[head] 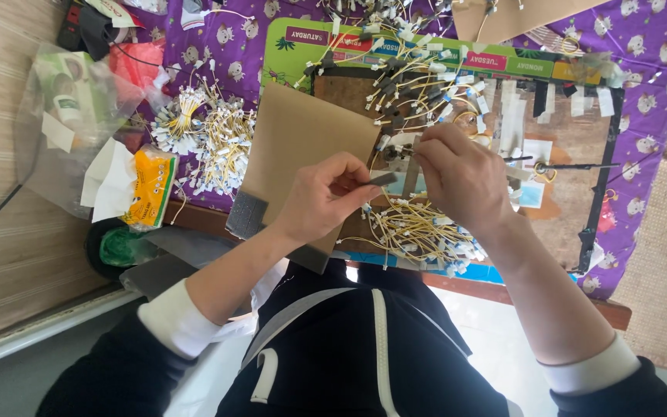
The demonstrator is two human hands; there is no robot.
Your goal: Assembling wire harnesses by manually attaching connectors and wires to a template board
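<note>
- The left hand [324,194] pinches a small flat dark strip [382,179] between thumb and forefinger, its free end pointing toward the other hand
- The right hand [459,171] is curled with its fingertips pressed together on a small pale-tipped piece just beside the strip; what exactly it grips is too small to tell
- Both hands meet above the middle of a worn brown work board [565,139], which lies on the table
- Directly beneath the hands, at the near edge of the board, lies a loose pile of yellow wires with white end pieces [418,230]
- A second tangle of yellow wires with dark and white ends [407,85] is spread over the far part of the board
- A sheet of brown cardboard [303,147] lies under the left hand, with a grey foam pad [247,215] at its near corner
- To the left, on a purple patterned cloth [233,46], rest tied bundles of white-tipped wires [202,131]
- Further left sit a yellow snack packet [150,188] and a clear plastic bag [67,100] holding small items
- A thin dark tool [573,165] lies on the board to the right of the hands
</note>
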